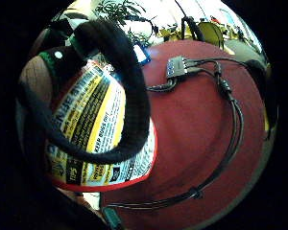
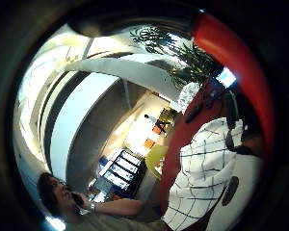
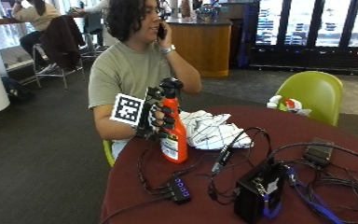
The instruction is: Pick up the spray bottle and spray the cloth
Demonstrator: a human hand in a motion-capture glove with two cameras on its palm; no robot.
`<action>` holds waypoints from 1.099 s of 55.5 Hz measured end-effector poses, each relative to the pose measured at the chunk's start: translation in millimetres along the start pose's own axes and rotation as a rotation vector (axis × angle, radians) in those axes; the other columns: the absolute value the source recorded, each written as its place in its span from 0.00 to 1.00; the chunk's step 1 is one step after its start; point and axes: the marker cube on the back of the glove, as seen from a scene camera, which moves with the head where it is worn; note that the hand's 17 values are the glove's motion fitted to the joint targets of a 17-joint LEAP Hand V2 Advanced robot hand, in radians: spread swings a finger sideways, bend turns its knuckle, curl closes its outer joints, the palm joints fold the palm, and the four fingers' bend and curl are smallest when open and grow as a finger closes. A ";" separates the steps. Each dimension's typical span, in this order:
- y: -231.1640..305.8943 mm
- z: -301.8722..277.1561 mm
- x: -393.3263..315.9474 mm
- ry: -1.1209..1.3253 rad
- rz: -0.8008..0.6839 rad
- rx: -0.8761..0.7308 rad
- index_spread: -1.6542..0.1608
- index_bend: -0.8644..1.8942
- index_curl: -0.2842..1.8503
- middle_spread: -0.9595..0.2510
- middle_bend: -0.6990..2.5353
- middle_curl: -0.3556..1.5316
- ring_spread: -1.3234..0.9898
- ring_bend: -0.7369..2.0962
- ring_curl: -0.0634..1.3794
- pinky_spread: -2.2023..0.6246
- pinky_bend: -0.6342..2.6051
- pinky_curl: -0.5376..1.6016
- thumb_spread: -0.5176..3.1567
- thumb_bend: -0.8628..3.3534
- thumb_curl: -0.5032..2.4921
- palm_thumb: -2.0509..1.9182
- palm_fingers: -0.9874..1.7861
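Right now I see one orange plastic spray bottle (image 3: 175,135) with a black trigger head standing upright on the round dark-red table (image 3: 328,135), near the edge closest to the seated person. My black-gloved right hand (image 3: 157,116) is wrapped around its neck and upper body, fingers (image 3: 166,122) curled round it in a grasp. From the little-finger palm view the bottle's yellow, white and black printed label (image 1: 93,139) sits right against the palm, with a black strap across it. What liquid is inside, I cannot tell.

One white cloth with thin dark check lines (image 3: 213,131) lies crumpled on the table just beside the bottle, on its far side from the hand; whether they touch I cannot tell. It also shows in the thumb-side palm view (image 2: 204,168).

Also on the table: one black box (image 3: 259,191), one small black hub with blue lights (image 3: 180,189), and a tangle of black cables (image 3: 229,158).

One lime-green chair (image 3: 312,93) stands behind the table. Further back in the room are a wooden counter (image 3: 203,44) and dark glass-fronted coolers (image 3: 309,30), on a grey floor (image 3: 36,154).
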 end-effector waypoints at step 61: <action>117.9 -258.1 -103.2 0.880 -0.220 -0.545 0.70 0.36 0.26 0.82 0.28 0.38 0.56 0.36 0.27 0.86 0.27 0.41 0.43 0.20 0.28 0.64 0.50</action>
